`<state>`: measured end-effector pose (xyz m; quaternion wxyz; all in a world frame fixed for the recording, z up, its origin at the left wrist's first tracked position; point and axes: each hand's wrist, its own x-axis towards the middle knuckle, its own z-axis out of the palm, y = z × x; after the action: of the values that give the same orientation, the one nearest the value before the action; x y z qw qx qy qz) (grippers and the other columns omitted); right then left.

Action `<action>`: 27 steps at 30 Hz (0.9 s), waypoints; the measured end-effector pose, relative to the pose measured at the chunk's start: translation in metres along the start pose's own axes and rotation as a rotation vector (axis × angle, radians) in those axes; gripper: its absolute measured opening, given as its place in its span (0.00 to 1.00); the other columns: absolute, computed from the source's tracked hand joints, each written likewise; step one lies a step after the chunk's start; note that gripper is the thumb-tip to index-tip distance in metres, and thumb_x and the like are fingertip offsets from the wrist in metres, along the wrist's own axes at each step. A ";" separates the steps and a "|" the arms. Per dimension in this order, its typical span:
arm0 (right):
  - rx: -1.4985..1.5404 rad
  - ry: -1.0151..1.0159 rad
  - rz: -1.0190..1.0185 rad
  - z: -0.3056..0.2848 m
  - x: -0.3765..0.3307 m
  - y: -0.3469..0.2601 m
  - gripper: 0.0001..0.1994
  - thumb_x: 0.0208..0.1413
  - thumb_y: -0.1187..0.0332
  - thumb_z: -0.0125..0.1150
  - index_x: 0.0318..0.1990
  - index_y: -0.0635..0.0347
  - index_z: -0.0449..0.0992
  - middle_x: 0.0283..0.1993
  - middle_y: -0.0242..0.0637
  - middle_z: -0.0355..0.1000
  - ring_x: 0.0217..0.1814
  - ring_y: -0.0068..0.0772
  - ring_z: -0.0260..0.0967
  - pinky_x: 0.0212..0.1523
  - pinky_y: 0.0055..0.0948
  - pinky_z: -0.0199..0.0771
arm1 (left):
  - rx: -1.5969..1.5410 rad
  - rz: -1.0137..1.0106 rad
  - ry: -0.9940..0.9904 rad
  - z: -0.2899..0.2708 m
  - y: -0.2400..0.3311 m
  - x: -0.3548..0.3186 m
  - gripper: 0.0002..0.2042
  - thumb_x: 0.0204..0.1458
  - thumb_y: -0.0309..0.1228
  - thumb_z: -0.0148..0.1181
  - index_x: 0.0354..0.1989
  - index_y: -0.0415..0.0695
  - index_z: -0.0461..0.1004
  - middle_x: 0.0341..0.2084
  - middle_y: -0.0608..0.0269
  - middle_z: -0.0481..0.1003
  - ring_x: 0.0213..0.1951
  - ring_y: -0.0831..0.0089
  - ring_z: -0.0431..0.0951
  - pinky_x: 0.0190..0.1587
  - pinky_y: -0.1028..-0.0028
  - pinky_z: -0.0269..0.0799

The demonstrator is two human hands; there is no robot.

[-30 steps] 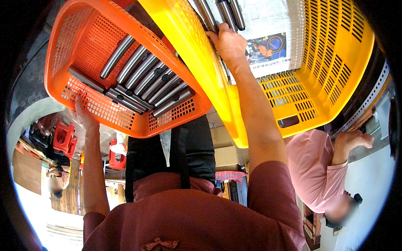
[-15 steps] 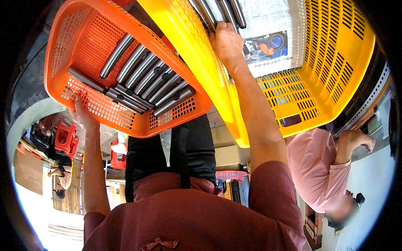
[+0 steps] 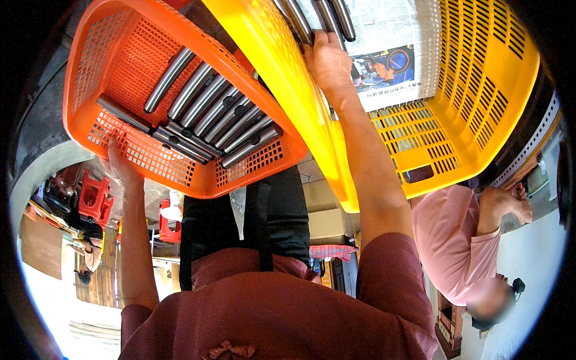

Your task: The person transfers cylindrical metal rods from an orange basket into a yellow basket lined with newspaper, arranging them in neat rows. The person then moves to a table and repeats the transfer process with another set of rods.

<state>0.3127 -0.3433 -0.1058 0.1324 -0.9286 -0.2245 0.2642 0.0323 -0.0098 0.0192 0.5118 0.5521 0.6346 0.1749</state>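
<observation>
An orange plastic basket (image 3: 207, 191) with mesh walls is at the left, tilted toward me. Several smooth metal rods (image 3: 201, 96) lie in it, most side by side, with others along its near side. My left hand (image 3: 123, 168) is closed on the basket's near left rim; its fingertips are partly hidden. To the right is a yellow slotted basket (image 3: 489, 120), its bottom partly lined with newspaper (image 3: 390, 87). Inside it, my right hand (image 3: 330, 65) has its fingers bent around the near end of a metal rod (image 3: 327, 17), next to other rods cut off by the top edge.
A person in a pink shirt (image 3: 447, 240) is close by at the right, one arm bent. Red plastic stools (image 3: 95, 197) and another person (image 3: 91, 252) show farther off at the left. Cardboard boxes (image 3: 324, 223) stand beyond my legs. A perforated metal strip (image 3: 528, 144) runs beside the yellow basket.
Both baskets sit very slightly farther right in view. My hands keep their places on the rim and the rod. The hand of the person in pink has shifted a little.
</observation>
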 end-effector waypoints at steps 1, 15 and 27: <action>-0.010 -0.009 0.009 0.000 0.001 -0.001 0.16 0.54 0.58 0.57 0.42 0.60 0.69 0.41 0.49 0.69 0.35 0.55 0.74 0.34 0.48 0.76 | -0.016 -0.002 -0.020 0.001 0.001 -0.001 0.18 0.57 0.31 0.54 0.55 0.40 0.65 0.47 0.57 0.73 0.45 0.67 0.75 0.48 0.68 0.73; -0.041 0.044 -0.011 0.000 -0.001 -0.005 0.14 0.54 0.60 0.59 0.38 0.61 0.66 0.39 0.47 0.68 0.34 0.52 0.74 0.33 0.46 0.76 | -0.044 0.006 -0.053 -0.004 -0.003 -0.001 0.19 0.57 0.33 0.54 0.55 0.38 0.66 0.47 0.53 0.73 0.46 0.63 0.75 0.49 0.65 0.73; -0.061 -0.041 -0.001 0.002 0.011 -0.001 0.15 0.50 0.61 0.58 0.39 0.62 0.69 0.40 0.49 0.70 0.36 0.55 0.74 0.35 0.48 0.75 | -0.032 -0.004 -0.026 0.001 0.001 -0.002 0.19 0.57 0.31 0.54 0.56 0.40 0.64 0.46 0.55 0.73 0.45 0.64 0.76 0.48 0.66 0.73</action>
<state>0.3198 -0.3373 -0.1117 0.0997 -0.9265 -0.2356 0.2761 0.0331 -0.0116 0.0203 0.5292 0.5447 0.6261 0.1770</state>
